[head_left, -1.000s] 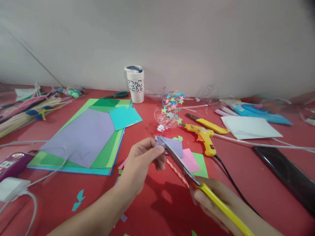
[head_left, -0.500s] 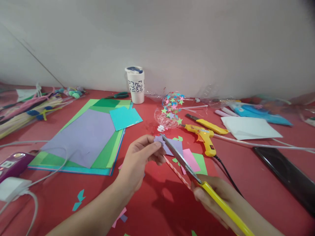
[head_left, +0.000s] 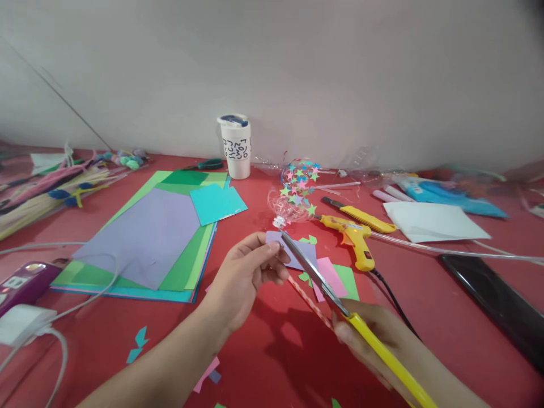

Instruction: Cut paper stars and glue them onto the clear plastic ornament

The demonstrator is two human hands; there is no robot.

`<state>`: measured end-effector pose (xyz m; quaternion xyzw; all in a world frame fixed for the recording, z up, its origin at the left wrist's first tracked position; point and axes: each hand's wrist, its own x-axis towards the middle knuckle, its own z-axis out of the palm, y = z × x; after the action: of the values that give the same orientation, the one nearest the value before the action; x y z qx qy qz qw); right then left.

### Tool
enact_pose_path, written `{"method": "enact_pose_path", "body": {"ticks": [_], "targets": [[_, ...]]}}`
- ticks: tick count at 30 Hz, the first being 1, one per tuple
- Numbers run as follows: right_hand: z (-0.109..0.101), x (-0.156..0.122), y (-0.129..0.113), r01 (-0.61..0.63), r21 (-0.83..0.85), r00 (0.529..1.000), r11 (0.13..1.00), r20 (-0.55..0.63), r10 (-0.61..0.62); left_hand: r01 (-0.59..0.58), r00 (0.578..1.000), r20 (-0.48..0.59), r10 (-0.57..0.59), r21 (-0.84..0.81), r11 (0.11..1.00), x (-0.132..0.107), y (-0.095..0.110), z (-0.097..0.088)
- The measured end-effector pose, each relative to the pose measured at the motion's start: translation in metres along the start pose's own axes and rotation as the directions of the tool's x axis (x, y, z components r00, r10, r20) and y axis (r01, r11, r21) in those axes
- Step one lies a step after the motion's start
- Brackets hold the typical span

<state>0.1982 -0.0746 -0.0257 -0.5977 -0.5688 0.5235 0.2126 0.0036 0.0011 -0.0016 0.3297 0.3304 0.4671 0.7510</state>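
Across a red table (head_left: 280, 374), scissors (head_left: 329, 292) meet a purple scrap (head_left: 272, 236)

At far left, a bundle of fuzzy stems (head_left: 55, 190) lies behind a purple block (head_left: 36, 277) and a white plug (head_left: 25, 326) with pale cables. Next comes a stack of coloured paper, a purple sheet (head_left: 144, 238) on top and a turquoise square (head_left: 217, 205) overlapping its far right corner. A lidded white cup (head_left: 237, 150) stands upright behind. Near the middle, the left hand (head_left: 244, 266) pinches the purple scrap between thumb and fingers, above the table. The scissors' tips reach the scrap's right edge; whether they bite into it, I cannot tell. Just beyond sits a clear ball (head_left: 300, 184) dotted with paper stars. To the right, the right hand (head_left: 368, 331) is closed around the scissors' yellow handles. Past the blades lie a yellow glue gun (head_left: 357, 238) and a yellow cutter (head_left: 369, 220), then a white sheet (head_left: 436, 221) and a glossy black slab (head_left: 488, 309).
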Motion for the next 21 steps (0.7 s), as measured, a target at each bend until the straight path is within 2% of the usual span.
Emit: {"method": "enact_pose_path", "body": {"ticks": [5, 8, 11, 14, 18, 21], "targets": [[0.001, 0.005, 0.006, 0.022, -0.007, 0.998, 1.000, 0.055, -0.022, -0.054, 0.996, -0.073, 0.055, 0.011, 0.998, -0.001, 0.003, 0.000], [0.001, 0.001, 0.001, 0.021, 0.013, 0.998, 1.000, 0.060, -0.022, -0.111, 0.990, -0.085, 0.117, 0.069, 0.991, -0.001, 0.005, 0.001], [0.000, -0.006, -0.009, 0.029, 0.007, 0.998, 1.000, 0.063, -0.030, -0.180, 0.979, -0.057, 0.193, 0.181, 0.967, -0.001, 0.007, 0.000], [-0.003, -0.008, -0.014, 0.081, -0.029, 0.994, 0.996, 0.082, -0.079, -0.203, 0.976, -0.015, 0.215, 0.272, 0.941, -0.001, 0.009, -0.002], [-0.007, -0.005, -0.014, 0.143, -0.045, 0.980, 0.989, 0.146, -0.135, -0.207, 0.977, 0.009, 0.214, 0.294, 0.933, -0.001, 0.011, -0.004], [-0.008, -0.005, -0.014, 0.140, -0.048, 0.979, 0.989, 0.159, -0.131, -0.198, 0.980, 0.028, 0.199, 0.302, 0.932, -0.002, 0.013, -0.004]]}}
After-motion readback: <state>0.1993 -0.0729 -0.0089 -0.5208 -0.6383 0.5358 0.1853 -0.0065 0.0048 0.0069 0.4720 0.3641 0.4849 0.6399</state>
